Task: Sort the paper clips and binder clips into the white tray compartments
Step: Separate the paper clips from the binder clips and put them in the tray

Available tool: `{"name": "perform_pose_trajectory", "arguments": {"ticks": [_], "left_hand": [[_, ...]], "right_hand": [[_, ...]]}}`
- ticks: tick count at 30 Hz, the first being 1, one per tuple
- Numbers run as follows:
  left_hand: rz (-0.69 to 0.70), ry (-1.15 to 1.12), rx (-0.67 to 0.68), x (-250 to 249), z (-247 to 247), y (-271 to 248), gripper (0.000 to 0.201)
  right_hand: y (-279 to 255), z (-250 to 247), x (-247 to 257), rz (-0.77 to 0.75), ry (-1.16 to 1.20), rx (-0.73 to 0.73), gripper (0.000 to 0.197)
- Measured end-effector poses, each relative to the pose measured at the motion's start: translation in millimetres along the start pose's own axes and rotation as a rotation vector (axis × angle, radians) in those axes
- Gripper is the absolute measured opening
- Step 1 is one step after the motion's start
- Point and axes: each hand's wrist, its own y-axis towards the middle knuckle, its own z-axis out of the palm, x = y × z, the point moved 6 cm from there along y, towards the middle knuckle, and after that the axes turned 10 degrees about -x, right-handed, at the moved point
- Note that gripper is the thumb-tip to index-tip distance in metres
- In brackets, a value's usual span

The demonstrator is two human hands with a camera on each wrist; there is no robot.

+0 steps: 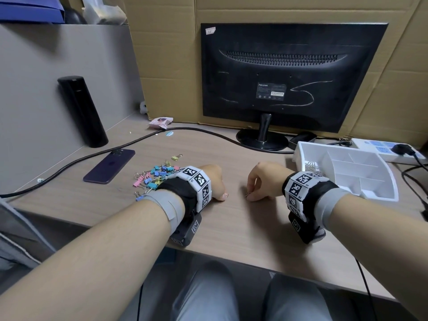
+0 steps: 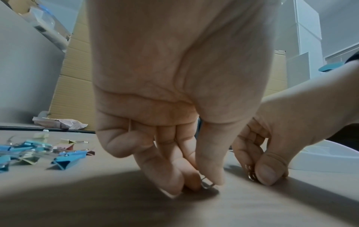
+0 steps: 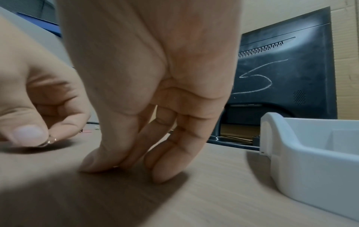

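A heap of coloured binder clips [image 1: 155, 174] lies on the desk just left of my left wrist. My left hand [image 1: 221, 196] is curled down at the desk's middle and pinches a metal paper clip [image 2: 207, 183] against the surface. Close by on its right, my right hand [image 1: 251, 196] pinches a small bunch of paper clips [image 1: 248, 194] between thumb and fingers [image 3: 108, 161] on the desk. The white tray [image 1: 379, 191] stands at the right; its near-left compartment holds a pile of paper clips [image 1: 311, 166]. The other compartments look bare.
A dark phone [image 1: 108, 166] and a black flask [image 1: 82, 111] stand to the left. A black cable [image 1: 139, 141] crosses the desk behind the clips. The monitor [image 1: 289, 75] stands at the back before cardboard. A power strip [image 1: 384, 150] lies behind the tray.
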Motion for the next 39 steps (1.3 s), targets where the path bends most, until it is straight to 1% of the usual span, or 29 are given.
{"name": "perform_pose_trajectory", "arguments": {"ticks": [2, 6, 10, 13, 16, 20, 22, 24, 26, 28, 30, 31, 33, 36, 39], "left_hand": [[-0.011, 0.001, -0.01, -2, 1, -1, 0.037], [-0.022, -0.012, -0.03, -5, 1, -5, 0.038], [-0.029, -0.04, -0.049, -6, 0, 0, 0.034], [-0.034, -0.064, -0.048, -8, 0, 4, 0.032], [-0.028, -0.094, -0.065, -12, -5, 7, 0.03], [0.007, -0.141, -0.109, -26, -12, 10, 0.028], [0.028, -0.196, -0.162, -36, -16, 11, 0.023], [0.057, -0.269, -0.246, -49, -22, 13, 0.017], [0.087, -0.312, -0.325, -66, -29, 14, 0.018], [0.129, -0.343, -0.375, -87, -32, 15, 0.019], [0.173, -0.386, -0.398, -109, -32, 16, 0.021], [0.19, -0.41, -0.403, -119, -30, 17, 0.022], [0.22, -0.44, -0.41, -141, -27, 18, 0.022], [0.266, -0.461, -0.406, -169, -19, 21, 0.02], [0.274, -0.461, -0.39, -188, -9, 27, 0.019]], "right_hand": [[1, 0, -4, 0.005, -0.015, -0.017, 0.026], [-1, -1, -8, 0.018, -0.002, 0.008, 0.026], [2, -1, -3, -0.028, -0.14, 0.042, 0.031], [0, 0, 0, -0.035, -0.211, 0.076, 0.034], [-3, -3, -2, -0.023, -0.187, 0.076, 0.033], [-15, -6, -11, 0.001, -0.086, 0.059, 0.023], [-21, -11, -18, 0.029, 0.032, 0.002, 0.019], [-27, -28, -25, 0.042, 0.125, -0.135, 0.018], [-34, -51, -39, 0.07, 0.188, -0.282, 0.018], [-44, -75, -59, 0.128, 0.231, -0.42, 0.015], [-55, -92, -89, 0.232, 0.291, -0.536, 0.015], [-61, -95, -105, 0.288, 0.324, -0.564, 0.014], [-70, -98, -129, 0.359, 0.314, -0.568, 0.016], [-75, -93, -144, 0.359, 0.247, -0.525, 0.021], [-74, -89, -150, 0.358, 0.204, -0.549, 0.014]]}}
